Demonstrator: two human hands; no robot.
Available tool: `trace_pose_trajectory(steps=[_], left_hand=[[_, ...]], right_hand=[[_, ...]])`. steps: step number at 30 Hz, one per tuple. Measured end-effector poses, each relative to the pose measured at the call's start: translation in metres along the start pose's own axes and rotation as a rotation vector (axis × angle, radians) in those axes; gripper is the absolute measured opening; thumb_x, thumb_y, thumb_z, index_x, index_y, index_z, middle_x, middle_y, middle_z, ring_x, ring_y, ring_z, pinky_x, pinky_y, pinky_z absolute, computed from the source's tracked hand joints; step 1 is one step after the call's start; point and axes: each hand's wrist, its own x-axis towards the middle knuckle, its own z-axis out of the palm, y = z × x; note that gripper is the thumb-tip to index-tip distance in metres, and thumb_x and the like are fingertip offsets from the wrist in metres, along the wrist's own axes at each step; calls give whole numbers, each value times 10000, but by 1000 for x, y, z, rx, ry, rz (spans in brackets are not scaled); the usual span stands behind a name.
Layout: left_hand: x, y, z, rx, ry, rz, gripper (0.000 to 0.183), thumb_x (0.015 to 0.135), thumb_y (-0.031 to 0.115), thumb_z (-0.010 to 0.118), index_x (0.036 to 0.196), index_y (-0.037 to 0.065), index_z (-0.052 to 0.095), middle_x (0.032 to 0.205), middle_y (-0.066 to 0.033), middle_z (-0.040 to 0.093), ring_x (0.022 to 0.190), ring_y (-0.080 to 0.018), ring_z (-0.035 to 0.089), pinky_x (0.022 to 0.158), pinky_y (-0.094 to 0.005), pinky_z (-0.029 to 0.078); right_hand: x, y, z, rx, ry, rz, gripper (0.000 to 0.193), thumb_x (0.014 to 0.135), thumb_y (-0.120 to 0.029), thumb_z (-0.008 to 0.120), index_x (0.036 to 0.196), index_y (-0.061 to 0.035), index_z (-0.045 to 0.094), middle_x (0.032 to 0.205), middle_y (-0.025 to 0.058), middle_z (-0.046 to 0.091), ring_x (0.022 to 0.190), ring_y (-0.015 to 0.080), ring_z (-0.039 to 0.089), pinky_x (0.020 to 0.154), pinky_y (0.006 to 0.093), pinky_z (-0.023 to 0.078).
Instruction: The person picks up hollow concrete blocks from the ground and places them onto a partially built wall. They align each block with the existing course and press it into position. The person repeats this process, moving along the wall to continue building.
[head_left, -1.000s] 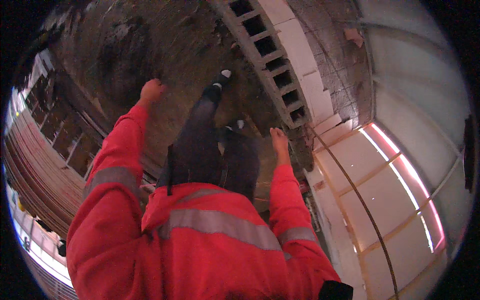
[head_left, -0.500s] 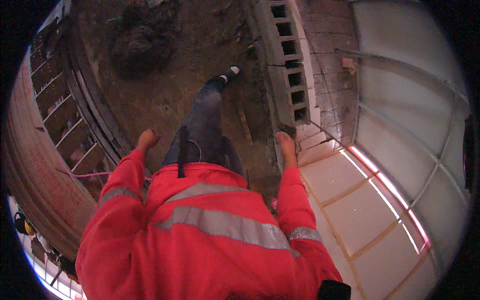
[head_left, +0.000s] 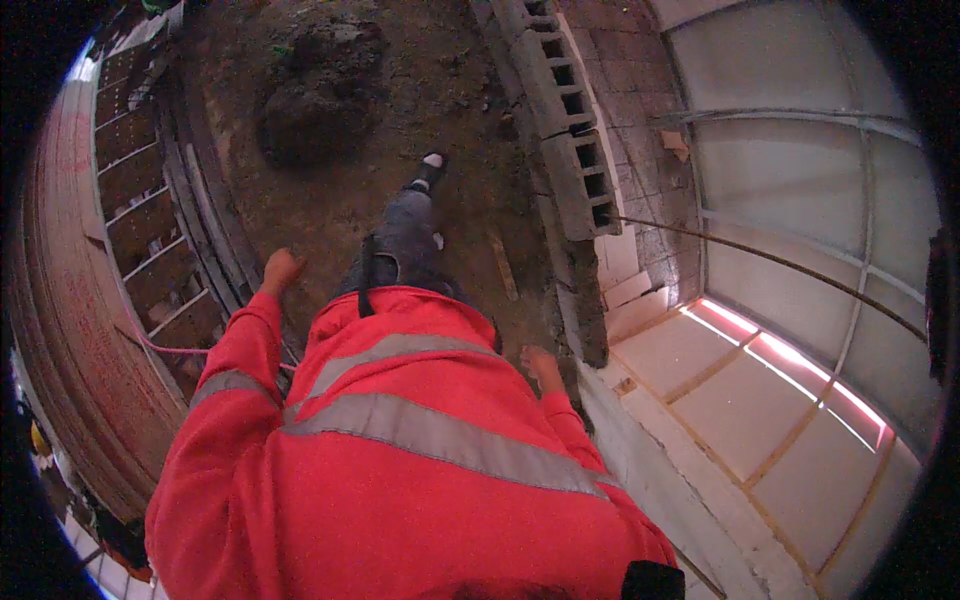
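My left hand (head_left: 283, 270) hangs beside my left thigh, loosely open, with nothing seen in it. It is nearest to the dark timber boards (head_left: 205, 215) on the left. My right hand (head_left: 542, 367) hangs low by my right hip, its fingers loosely bent and no object visible in it. It is close to the low block wall (head_left: 585, 310) but a gap shows between them. Below, my leg in dark trousers (head_left: 405, 235) reaches forward over the dirt floor (head_left: 330, 210).
A mound of dark soil (head_left: 315, 100) lies ahead on the left. Hollow grey blocks (head_left: 570, 160) top the wall at right, where a thin bar (head_left: 770, 260) sticks out. Stacked plywood sheets (head_left: 75, 300) and a pink cord (head_left: 175, 350) are at left. A wood strip (head_left: 502, 262) lies on the dirt.
My body has moved forward along the block wall. My right hand has swung back from the wall toward my hip, while the left has moved slightly forward.
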Motion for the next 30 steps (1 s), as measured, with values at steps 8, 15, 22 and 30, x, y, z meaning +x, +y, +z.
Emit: trace_pose_trajectory(steps=[8, 15, 22, 30], left_hand=[[-8, -55, -1, 25, 123, 30, 447, 742, 400, 609, 948, 4, 639, 986, -221, 627, 941, -382, 593, 802, -463, 468], [4, -190, 3, -54, 131, -53, 425, 745, 406, 588, 926, 26, 651, 911, -211, 644, 883, -379, 609, 783, -447, 474], [43, -347, 18, 13, 93, 102, 422, 739, 412, 595, 909, 34, 673, 919, -190, 656, 895, -352, 619, 801, -422, 465], [138, -468, -32, -174, -63, 54, 451, 735, 393, 616, 984, 18, 653, 929, -210, 648, 914, -361, 610, 788, -415, 469]], right_hand=[[41, -34, -46, 545, 208, 101, 215, 850, -286, 538, 807, -91, 615, 743, 1, 587, 660, 123, 540, 565, 307, 417], [48, -136, -74, 198, 142, 140, 228, 847, -268, 521, 850, -67, 630, 828, 124, 618, 796, 301, 598, 657, 423, 481], [63, -259, -85, -17, 57, 27, 389, 850, -407, 504, 850, -37, 625, 838, 135, 623, 815, 292, 585, 703, 377, 450], [103, -408, -49, 268, 109, 304, 366, 851, -367, 486, 899, -34, 628, 907, 118, 634, 834, 247, 595, 720, 360, 451]])
